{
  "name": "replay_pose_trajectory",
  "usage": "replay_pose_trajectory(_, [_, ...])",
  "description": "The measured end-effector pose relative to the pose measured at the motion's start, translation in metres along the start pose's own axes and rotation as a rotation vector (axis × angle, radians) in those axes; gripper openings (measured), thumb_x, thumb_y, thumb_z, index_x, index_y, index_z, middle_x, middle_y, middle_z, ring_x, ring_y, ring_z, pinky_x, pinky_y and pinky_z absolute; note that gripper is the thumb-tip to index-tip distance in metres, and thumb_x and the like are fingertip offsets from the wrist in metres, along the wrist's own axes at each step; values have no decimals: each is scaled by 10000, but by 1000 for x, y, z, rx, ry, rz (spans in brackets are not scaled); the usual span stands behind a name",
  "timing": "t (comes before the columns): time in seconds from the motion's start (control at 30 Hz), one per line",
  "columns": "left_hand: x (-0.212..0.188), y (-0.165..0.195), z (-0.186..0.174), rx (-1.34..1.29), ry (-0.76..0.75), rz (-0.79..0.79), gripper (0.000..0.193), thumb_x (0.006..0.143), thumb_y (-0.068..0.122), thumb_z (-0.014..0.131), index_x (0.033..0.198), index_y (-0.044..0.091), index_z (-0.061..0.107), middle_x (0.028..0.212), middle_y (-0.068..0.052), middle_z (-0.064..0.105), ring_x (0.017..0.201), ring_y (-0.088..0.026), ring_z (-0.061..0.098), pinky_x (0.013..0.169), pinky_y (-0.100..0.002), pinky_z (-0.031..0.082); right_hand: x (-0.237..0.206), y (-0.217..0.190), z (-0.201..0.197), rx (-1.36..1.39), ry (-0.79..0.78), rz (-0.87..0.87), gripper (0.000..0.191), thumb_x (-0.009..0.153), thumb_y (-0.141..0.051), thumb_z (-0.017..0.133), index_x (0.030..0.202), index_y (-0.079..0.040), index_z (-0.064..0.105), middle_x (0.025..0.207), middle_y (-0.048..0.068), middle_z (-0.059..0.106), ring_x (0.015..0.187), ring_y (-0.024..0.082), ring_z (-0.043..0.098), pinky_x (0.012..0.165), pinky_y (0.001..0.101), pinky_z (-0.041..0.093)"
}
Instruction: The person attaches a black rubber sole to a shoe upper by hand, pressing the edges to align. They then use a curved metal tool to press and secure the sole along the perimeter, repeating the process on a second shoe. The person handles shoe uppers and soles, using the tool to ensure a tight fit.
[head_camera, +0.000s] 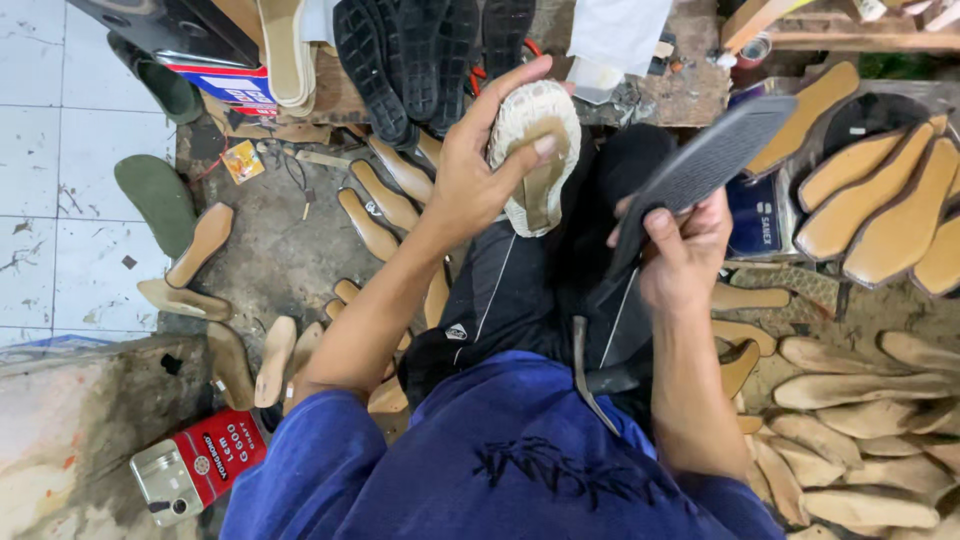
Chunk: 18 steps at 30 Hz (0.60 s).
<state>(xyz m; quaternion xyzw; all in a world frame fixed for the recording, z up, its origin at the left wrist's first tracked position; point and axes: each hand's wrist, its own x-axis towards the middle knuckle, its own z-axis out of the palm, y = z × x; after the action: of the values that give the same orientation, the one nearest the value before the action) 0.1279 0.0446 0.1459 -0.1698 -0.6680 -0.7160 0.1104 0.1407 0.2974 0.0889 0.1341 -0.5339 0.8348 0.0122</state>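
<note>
Nearest to us, our blue shirt fills the lower edge, with a hammer lying across our dark trousers, its head toward our body. At lower left, a red and silver tin lies on the worn floor. Our right hand closes around the lower end of a dark textured outsole; the long axis of this sole runs diagonally, rising from the hand toward the upper right, patterned face turned to us. Our left hand grips a pale woven shoe upper, thumb pressed on its inner face and fingers curled behind; its long axis stands nearly upright, tilted slightly, with the rounded end pointing away from us. The two pieces are held apart, above our lap. Tan insoles lie heaped at lower right, others are scattered at left, and black soles hang over the far bench.
</note>
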Motion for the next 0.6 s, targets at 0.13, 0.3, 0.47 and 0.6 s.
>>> replay_pose_trajectory(0.13, [21,-16,-12,-94,18,42,584,1025,-58,645,1563,52,445,1426,-121,639,1321,-142,606,1164,-289,486,-1,15,29,127,-8,83,363,1065,-275,706,1264,10,602,1068,106,715,841,225,709,717,395,627])
replay_pose_trajectory(0.3, [24,-24,-18,-242,30,-6,445,1080,43,570,1519,33,500,1394,-107,684,1292,-134,638,1149,-267,487,12,35,47,33,-9,150,395,1042,-299,679,1272,19,646,1073,64,719,864,161,691,727,339,616])
replay_pose_trajectory(0.47, [22,-21,-7,-228,86,-3,490,1028,40,729,1468,0,516,1356,-113,677,1248,-126,633,1139,-274,486,29,53,57,-100,-32,98,375,1081,-279,681,1297,27,665,1177,33,711,1045,100,628,970,258,502])
replay_pose_trajectory(0.6, [19,-17,0,-43,178,-28,498,1009,82,747,1466,7,564,1272,-88,732,1148,-91,675,1054,-255,544,32,59,62,-157,-39,95,358,1094,-277,657,1292,21,674,1169,14,716,1044,86,620,962,243,494])
